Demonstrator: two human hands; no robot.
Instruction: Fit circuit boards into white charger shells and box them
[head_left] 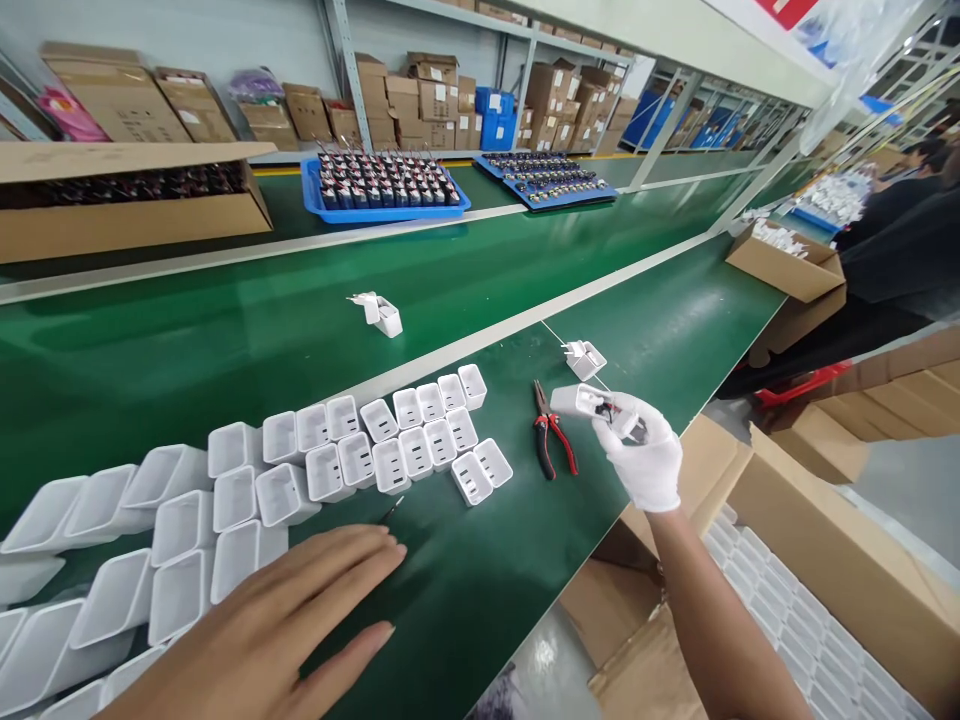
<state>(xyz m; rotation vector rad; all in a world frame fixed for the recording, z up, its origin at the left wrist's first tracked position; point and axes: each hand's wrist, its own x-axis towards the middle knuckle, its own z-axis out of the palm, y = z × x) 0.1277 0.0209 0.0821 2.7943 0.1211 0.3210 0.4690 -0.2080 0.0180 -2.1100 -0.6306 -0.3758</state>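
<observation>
My right hand (651, 462), in a white glove, grips a white plastic charger housing (574, 400) over the bench's near edge side. Dark and red wires show at the housing's open part, and the gloved fingers cover some of it. My bare left hand (292, 625) is stretched out over the lower left of the bench, fingers extended, with nothing in it. A thin small rod (394, 508) lies just beyond its fingertips. Beside that hand stand rows of open white housings (390, 465) with slots in their bottoms. Pliers (551, 430) with red and black handles lie left of my right hand.
Another white housing with a plug part (585, 358) stands behind my right hand. A similar one (384, 315) sits on the green belt (300, 350). Trays of parts (382, 190) line the far side. Cartons (840, 540) stand at lower right; a person (900, 230) is at right.
</observation>
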